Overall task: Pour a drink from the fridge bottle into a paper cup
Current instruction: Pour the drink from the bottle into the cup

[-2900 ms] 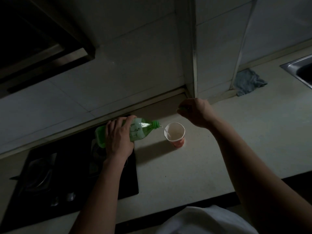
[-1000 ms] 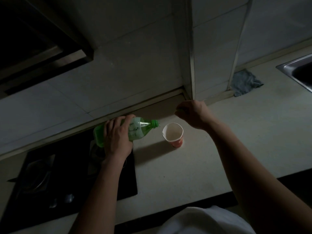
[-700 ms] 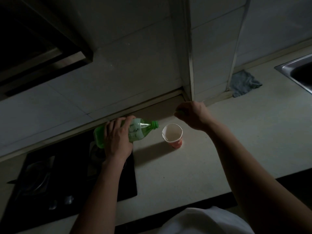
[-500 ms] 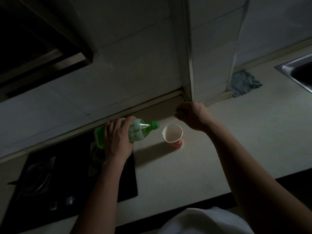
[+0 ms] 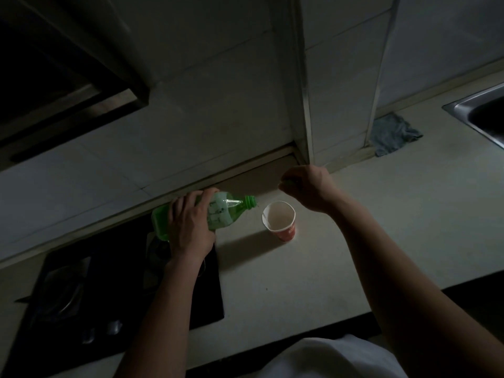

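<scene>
My left hand grips a green plastic bottle around its body, tipped nearly on its side. The bottle's open neck points right, just left of and above a paper cup. That cup, white inside with a red outside, stands upright on the pale counter. Pale liquid lies in the cup's bottom. My right hand hovers behind and right of the cup, fingers closed, with something small and green at the fingertips, probably the cap.
A black gas hob sits at the left, partly under my left arm. A grey cloth lies by the wall at the back right. A steel sink is at the far right. A range hood hangs upper left.
Almost nothing differs; both hands hold their places, the bottle stays tipped toward the cup, and the view has shifted only slightly.
</scene>
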{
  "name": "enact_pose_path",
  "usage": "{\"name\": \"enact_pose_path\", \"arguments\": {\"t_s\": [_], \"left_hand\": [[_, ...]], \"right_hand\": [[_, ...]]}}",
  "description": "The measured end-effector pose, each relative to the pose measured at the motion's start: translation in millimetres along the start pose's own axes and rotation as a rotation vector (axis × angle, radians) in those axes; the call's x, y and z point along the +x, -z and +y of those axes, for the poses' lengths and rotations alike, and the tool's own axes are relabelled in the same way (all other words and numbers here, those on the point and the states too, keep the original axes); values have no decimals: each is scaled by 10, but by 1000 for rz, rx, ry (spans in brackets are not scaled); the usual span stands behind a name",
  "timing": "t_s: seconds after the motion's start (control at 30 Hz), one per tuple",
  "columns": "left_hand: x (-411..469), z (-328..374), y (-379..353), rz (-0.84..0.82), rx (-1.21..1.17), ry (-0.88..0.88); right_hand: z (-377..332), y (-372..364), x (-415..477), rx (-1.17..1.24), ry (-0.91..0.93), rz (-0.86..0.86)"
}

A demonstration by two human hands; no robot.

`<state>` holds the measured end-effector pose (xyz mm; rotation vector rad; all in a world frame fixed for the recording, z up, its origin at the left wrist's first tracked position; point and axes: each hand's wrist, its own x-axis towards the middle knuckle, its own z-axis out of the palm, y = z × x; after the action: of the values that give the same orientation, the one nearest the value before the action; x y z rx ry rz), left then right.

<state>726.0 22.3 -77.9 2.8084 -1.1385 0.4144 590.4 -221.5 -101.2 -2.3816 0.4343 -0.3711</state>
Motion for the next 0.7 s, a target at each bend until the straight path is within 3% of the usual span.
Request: {"name": "enact_pose_path", "arguments": {"t_s": [0.7], "left_hand": [[65, 21, -13, -7, -20, -4]], "right_hand": [[15, 33, 71, -19, -3, -23]]}}
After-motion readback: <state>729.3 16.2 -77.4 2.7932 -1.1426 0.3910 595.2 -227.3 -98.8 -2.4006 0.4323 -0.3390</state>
